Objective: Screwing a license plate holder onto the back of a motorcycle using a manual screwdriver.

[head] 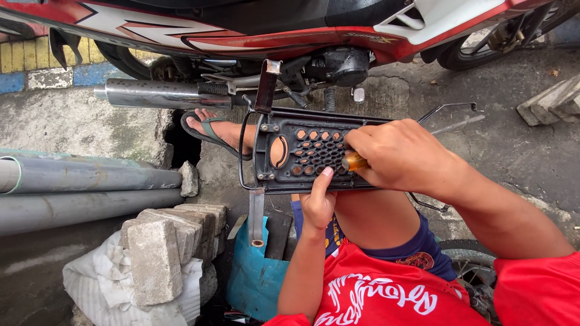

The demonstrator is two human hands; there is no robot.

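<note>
Your right hand (pixel 396 154) curled shut around one screwdriver (pixel 354 161); your left hand (pixel 317 202), fingers bent, steadied the one black grille (pixel 308 151) across your knee.

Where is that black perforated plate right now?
The black perforated plate lies across the person's knee at centre frame, below the motorcycle, steadied by the left hand.

Right grip (pixel 396 158) clenched, left grip (pixel 317 202) pinching.

Rack (pixel 302 151) on lap, betw both hands; motorbike (pixel 290 30) behind it; pipes (pixel 84 181) far left; bricks (pixel 163 241) on sack (pixel 90 284), front-left.
</note>
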